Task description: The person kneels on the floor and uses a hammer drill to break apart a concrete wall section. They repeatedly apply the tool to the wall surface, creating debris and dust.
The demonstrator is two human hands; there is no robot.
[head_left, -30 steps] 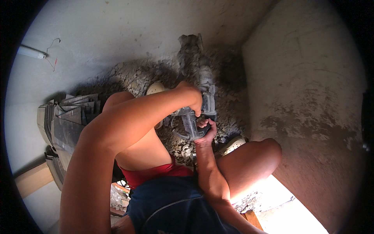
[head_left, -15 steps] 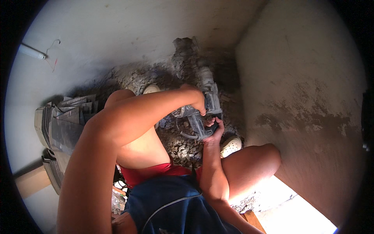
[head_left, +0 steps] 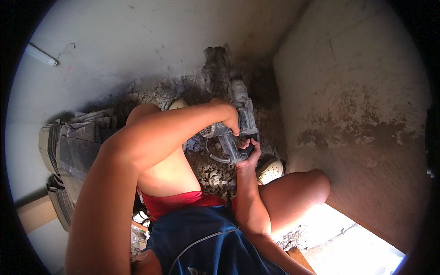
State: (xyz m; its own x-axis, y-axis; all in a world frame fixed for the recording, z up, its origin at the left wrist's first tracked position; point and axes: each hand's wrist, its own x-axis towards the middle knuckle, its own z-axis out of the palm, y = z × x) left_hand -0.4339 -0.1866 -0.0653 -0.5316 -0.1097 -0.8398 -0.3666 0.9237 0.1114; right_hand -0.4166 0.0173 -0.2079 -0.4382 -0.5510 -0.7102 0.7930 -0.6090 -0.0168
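A dusty grey rotary hammer is held low in front of me. Its front end points away, toward the broken foot of the far wall. My left hand is closed over the left side of the tool's body, its fingers partly hidden behind the wrist. On the rear handle my right hand is wrapped from below, fingers curled through the grip. A power cord loops from the handle's left side. The bit's tip is lost in the dark dust by the wall.
A rough vertical channel is broken into the far wall. Rubble covers the floor around my light clogs. Stacked grey panels stand at the left. A bare wall rises close on the right.
The view has shifted slightly. Both hands keep their hold on the rotary hammer, which sits in almost the same place.
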